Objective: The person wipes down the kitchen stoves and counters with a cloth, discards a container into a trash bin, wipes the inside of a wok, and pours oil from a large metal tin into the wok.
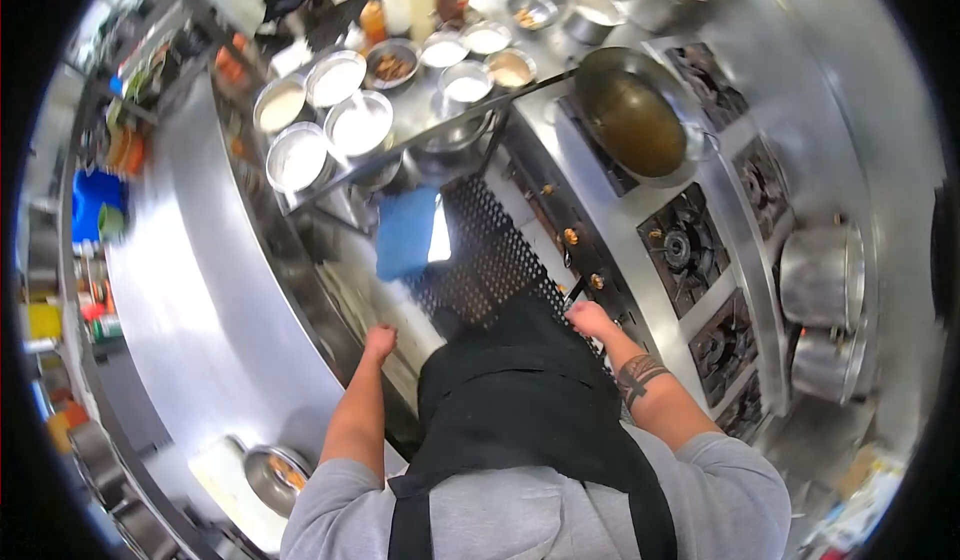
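My left hand point(380, 343) hangs low on the left, near the front of the long steel counter point(215, 290). Its fingers are curled into a fist, and nothing shows in them. On the other side, my right hand point(592, 320) is also closed, close to the front panel and knobs of the gas range point(625, 305). No held thing is visible there either. Between and ahead of the hands lies a black perforated floor mat point(480, 245). A blue object with a bright white edge point(405, 235) stands at the mat's left side; its kind is unclear.
A wide pan of brownish liquid point(640, 125) sits on the range, with bare burners point(690, 250) nearer. Ahead, a shelf holds several bowls point(358, 123) and squeeze bottles point(397, 5). Steel pots point(822, 275) stand right; a bowl point(275, 480) with orange pieces is lower left.
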`<state>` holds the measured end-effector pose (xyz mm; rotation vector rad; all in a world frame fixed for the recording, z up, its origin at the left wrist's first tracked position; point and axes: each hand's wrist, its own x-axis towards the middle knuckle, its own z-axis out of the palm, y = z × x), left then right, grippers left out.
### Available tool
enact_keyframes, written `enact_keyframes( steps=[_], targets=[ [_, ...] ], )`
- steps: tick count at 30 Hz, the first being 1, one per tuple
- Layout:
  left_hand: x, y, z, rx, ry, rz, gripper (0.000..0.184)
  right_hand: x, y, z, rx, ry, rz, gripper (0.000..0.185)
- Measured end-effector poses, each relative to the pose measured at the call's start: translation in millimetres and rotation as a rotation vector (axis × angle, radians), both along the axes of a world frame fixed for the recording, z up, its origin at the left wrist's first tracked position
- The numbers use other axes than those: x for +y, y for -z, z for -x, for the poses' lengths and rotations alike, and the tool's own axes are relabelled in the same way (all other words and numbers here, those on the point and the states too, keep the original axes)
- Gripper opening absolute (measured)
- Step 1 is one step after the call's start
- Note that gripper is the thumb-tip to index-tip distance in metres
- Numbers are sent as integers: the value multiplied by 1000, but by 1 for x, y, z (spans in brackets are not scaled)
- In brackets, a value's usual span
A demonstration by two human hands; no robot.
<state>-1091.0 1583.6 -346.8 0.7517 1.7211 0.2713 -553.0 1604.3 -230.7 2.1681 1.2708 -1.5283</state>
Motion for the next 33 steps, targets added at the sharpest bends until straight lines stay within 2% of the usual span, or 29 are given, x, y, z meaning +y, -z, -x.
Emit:
enact_keyframes(
  steps=[1, 3, 5, 6, 8, 11, 12, 13, 14, 15, 17, 18, 20, 21, 23, 24, 25, 26, 27, 29, 30, 32, 33],
  targets=[
    [23, -22, 4, -18, -109, -64, 24, -1, -7, 17, 88, 134, -98, 24],
    [59, -50, 7, 22, -68, -146, 24, -5, -14, 40, 197, 290, -225, 27],
    [78, -76, 3, 57, -59, -195, 27, -8, -20, 52, 177, -119, -410, 33],
    [82, -94, -4, 68, -40, -221, 27, -11, -22, 53, 225, -165, -339, 36],
    [76, -123, -29, 113, -20, -232, 26, -24, -26, 45, 220, -312, -396, 38],
    [37, -115, -62, 24, -23, -259, 19, -52, -25, -1, 257, -290, -406, 39],
    [16, -106, -73, 18, 45, -222, 21, -64, -23, -23, 272, -265, -385, 38],
    [-7, -102, -86, 11, 113, -182, 24, -78, -27, -45, 318, -92, -282, 36],
    [-32, -100, -106, 41, 205, -139, 24, -96, -4, -76, 341, -171, -399, 35],
    [-59, -100, -120, 72, 294, -95, 24, -113, -8, -100, 321, 13, -182, 35],
    [-116, -25, -119, 268, 910, -389, 42, -162, -16, -154, 355, 139, -74, 35],
    [-133, -20, -129, 300, 997, -318, 47, -191, -9, -179, 335, 151, -26, 35],
    [-161, -46, -168, 356, 1183, -182, 58, -261, 11, -222, 328, 175, 34, 35],
    [-164, -55, -178, 360, 1204, -175, 58, -299, 23, -241, 272, 157, -16, 31],
    [-174, -65, -195, 264, 865, -125, 61, -386, 47, -270, 156, 129, -104, 27],
    [-172, -31, -171, 303, 1061, -132, 62, -430, 65, -286, 163, 147, -90, 27],
    [-160, -74, -182, 335, 1253, -157, 62, -473, 90, -301, 215, 278, 28, 33],
    [-154, -73, -188, 358, 1076, -82, 59, -505, 104, -304, 263, 406, 141, 42],
    [-156, -95, -206, 268, 725, -24, 55, -529, 110, -299, 264, 417, 143, 42],
    [-132, -70, -212, 252, 752, -62, 53, -564, 116, -287, 206, 140, 105, 42],
    [-121, -71, -220, 236, 770, -100, 52, -573, 119, -277, 209, 155, 102, 42],
    [-106, -89, -250, 271, 893, -158, 49, -583, 125, -246, 406, 1041, 126, 25],
    [-100, -99, -271, 303, 1003, -214, 46, -579, 127, -231, 411, 1068, 119, 25]
  ],
)
